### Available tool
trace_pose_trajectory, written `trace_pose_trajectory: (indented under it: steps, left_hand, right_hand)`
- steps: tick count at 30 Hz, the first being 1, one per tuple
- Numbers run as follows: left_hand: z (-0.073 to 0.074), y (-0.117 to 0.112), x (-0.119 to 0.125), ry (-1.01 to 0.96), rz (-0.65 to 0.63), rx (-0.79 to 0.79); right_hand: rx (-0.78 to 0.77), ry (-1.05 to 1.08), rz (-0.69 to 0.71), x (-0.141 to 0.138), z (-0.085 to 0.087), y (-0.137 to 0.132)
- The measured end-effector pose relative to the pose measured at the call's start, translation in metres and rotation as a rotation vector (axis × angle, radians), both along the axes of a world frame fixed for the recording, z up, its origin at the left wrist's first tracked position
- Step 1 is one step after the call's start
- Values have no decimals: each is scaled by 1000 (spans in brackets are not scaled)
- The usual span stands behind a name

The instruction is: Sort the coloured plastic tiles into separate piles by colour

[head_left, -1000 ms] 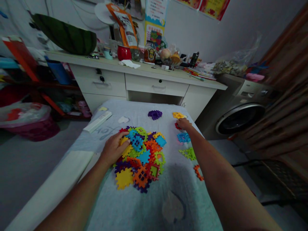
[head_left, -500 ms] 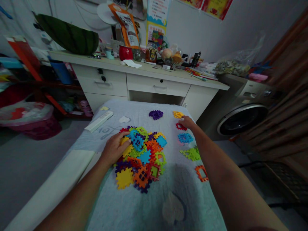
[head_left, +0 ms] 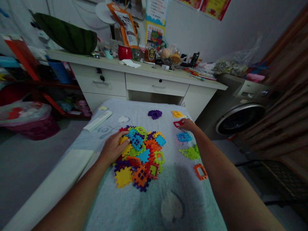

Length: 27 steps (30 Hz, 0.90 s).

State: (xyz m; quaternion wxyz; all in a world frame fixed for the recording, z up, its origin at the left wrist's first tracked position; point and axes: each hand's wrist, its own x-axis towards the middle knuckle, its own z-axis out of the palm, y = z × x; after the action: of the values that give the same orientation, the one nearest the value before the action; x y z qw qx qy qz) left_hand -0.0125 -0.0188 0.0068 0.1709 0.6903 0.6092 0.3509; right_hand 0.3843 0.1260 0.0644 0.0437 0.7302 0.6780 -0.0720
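Observation:
A mixed pile of colourful plastic interlocking tiles (head_left: 144,155) lies on the cloth-covered table. My left hand (head_left: 115,147) rests at the pile's left edge, its fingers and thumb apart over a yellow tile (head_left: 125,149). At the right, my right hand (head_left: 189,124) has its fingers closed at the right edge of a red frame-shaped tile (head_left: 177,124), which lies on the cloth. Behind it is a yellow group of tiles (head_left: 177,114). Nearer me in the same column come blue tiles (head_left: 184,137), green tiles (head_left: 191,152) and an orange frame tile (head_left: 200,172).
Purple tiles (head_left: 155,114) sit near the table's far side. A long white box (head_left: 98,121) lies at the far left. Behind stands a white desk (head_left: 144,72) bearing a watermelon piece (head_left: 66,33), a jar (head_left: 150,51) and clutter. A washing machine (head_left: 237,106) is at the right.
My right hand has shifted slightly towards me, from between the yellow and red tiles onto the red one's right edge. My left hand stays on the pile.

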Motion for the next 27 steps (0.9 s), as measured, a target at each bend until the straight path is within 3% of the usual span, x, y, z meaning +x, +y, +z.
trace_pose_trajectory:
  steps: [9, 18, 22, 27]
  left_hand:
    - [2, 0, 2, 1, 16, -15]
    - [0, 1, 1, 13, 14, -7]
    - [0, 1, 1, 13, 10, 1]
    - [0, 1, 1, 6, 13, -24]
  right_hand:
    - [45, 77, 6, 10, 4, -5]
    - [-190, 58, 191, 21, 14, -67]
    - [-167, 19, 243, 14, 9, -86]
    - [-108, 11, 258, 17, 5, -83]
